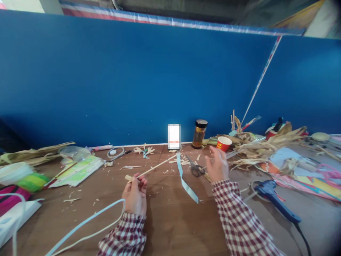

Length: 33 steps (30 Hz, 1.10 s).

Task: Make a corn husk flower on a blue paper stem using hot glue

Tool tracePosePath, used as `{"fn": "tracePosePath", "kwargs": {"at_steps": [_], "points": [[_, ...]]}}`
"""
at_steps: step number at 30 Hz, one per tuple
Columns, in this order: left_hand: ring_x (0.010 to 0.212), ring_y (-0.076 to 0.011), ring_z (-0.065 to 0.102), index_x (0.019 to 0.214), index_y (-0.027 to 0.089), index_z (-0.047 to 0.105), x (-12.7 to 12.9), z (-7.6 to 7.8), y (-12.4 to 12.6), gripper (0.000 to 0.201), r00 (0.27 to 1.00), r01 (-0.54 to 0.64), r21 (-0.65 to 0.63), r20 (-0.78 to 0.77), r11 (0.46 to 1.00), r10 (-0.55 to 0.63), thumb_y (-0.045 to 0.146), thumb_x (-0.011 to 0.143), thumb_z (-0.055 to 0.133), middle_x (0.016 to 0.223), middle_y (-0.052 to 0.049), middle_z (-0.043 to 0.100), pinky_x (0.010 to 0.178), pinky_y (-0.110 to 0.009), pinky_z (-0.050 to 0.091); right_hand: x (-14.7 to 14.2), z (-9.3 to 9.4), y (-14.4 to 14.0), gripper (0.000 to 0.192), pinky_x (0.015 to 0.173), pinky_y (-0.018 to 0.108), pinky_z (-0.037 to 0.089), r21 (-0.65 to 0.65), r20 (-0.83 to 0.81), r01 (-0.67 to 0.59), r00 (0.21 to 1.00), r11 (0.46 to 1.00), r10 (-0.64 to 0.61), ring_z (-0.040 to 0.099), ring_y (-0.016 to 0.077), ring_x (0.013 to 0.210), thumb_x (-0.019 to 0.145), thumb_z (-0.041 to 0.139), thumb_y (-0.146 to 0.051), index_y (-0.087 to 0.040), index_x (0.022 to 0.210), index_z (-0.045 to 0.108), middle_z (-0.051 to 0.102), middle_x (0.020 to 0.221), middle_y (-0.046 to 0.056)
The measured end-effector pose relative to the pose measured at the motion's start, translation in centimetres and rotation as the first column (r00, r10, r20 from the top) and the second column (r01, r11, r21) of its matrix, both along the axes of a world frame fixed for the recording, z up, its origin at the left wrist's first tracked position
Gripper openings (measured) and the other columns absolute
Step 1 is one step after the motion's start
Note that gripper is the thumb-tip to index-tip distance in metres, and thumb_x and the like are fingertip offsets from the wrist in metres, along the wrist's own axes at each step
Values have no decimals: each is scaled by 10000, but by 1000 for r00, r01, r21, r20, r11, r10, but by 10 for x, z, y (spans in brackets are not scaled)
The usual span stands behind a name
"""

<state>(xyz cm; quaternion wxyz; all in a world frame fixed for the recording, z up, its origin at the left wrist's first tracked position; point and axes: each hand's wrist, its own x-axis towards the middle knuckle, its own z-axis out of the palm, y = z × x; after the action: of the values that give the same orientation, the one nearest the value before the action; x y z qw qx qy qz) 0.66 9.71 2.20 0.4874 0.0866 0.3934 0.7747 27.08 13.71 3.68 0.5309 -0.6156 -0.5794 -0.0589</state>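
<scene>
My left hand [135, 196] pinches a thin pale stick [157, 166] near its lower end. The stick slants up and away to the right, and a short flat tan piece [128, 177] shows at my fingertips. My right hand [217, 166] is raised over the table with its fingers apart, slightly blurred, and nothing shows in it. Just left of it lie dark-handled scissors [197, 171]; behind it stands a red paper cup [224, 143]. A light blue ribbon strip [184, 183] lies between my hands.
A lidded jar [199, 134] of dark liquid stands by the blue partition [149, 81]. Dried husks [253, 151] and a blue glue gun [278, 202] lie right. Left are a green-white sheet [77, 172], cables [87, 213] and a white power strip [20, 222]. Scraps litter the tabletop.
</scene>
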Motion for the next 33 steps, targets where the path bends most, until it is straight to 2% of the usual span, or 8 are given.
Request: {"fn": "tracePosePath", "kwargs": {"at_steps": [5, 9, 17, 20, 23, 29, 31, 33], "points": [[513, -56, 574, 765, 98, 619, 2, 2, -3, 256, 994, 98, 5, 50, 995, -98, 48, 866, 390, 630, -34, 624, 496, -127, 512, -36, -13, -2, 507, 622, 351, 521, -209, -501, -580, 755, 787, 423, 614, 170, 687, 782, 512, -340, -203, 1261, 421, 496, 1234, 156], [515, -58, 578, 758, 90, 615, 2, 2, -3, 254, 992, 113, 16, 57, 993, -113, 47, 867, 390, 623, -38, 618, 497, -127, 511, -43, -10, -5, 419, 592, 289, 499, -214, -672, -772, 561, 599, 483, 621, 175, 735, 752, 567, -354, -166, 1124, 530, 646, 936, 95], [549, -59, 584, 756, 119, 613, -4, -1, 1, 222, 999, -12, 18, 30, 1000, 11, 83, 866, 423, 627, -14, 615, 544, -138, 517, 10, -9, 13, 316, 583, 299, 471, -24, -621, -73, 782, 997, 42, 555, 159, 599, 725, 573, -409, -125, 860, 601, 611, 689, 56], [545, -59, 584, 756, 111, 611, -3, -1, 0, 221, 999, 7, 24, 36, 1000, -8, 80, 866, 421, 628, -19, 614, 540, -140, 515, 7, -6, 10, 345, 674, 335, 475, 32, -469, 55, 883, 998, -34, 564, 186, 732, 748, 541, -369, -116, 974, 599, 626, 910, 120], [529, -59, 580, 759, 97, 611, 0, 0, -2, 230, 997, 55, 33, 54, 998, -57, 65, 865, 410, 627, -30, 617, 519, -138, 513, -17, -3, -1, 452, 660, 319, 484, -36, -424, -211, 888, 977, 176, 562, 157, 721, 766, 532, -357, -145, 1165, 511, 554, 1157, 137], [527, -61, 587, 790, 80, 625, 2, -2, -3, 241, 983, 171, 59, 51, 984, -174, 39, 857, 397, 651, -46, 628, 510, -136, 517, -51, -9, -9, 473, 533, 261, 466, -150, -727, -802, 485, 578, 486, 563, 116, 589, 752, 560, -400, -175, 1164, 500, 630, 987, 98], [535, -63, 590, 778, 87, 621, 1, -3, -2, 239, 992, 112, 53, 46, 992, -115, 43, 858, 400, 643, -41, 627, 520, -139, 520, -43, -12, -4, 373, 508, 246, 439, -177, -722, -774, 522, 607, 454, 527, 114, 533, 730, 584, -419, -140, 976, 593, 619, 682, 27], [533, -61, 588, 766, 96, 615, -2, -4, 0, 234, 998, 48, 42, 43, 998, -50, 55, 862, 406, 628, -31, 622, 526, -139, 521, -28, -13, 3, 330, 482, 241, 415, -161, -682, -586, 648, 794, 340, 481, 106, 486, 723, 579, -441, -130, 829, 608, 557, 569, -5]]}}
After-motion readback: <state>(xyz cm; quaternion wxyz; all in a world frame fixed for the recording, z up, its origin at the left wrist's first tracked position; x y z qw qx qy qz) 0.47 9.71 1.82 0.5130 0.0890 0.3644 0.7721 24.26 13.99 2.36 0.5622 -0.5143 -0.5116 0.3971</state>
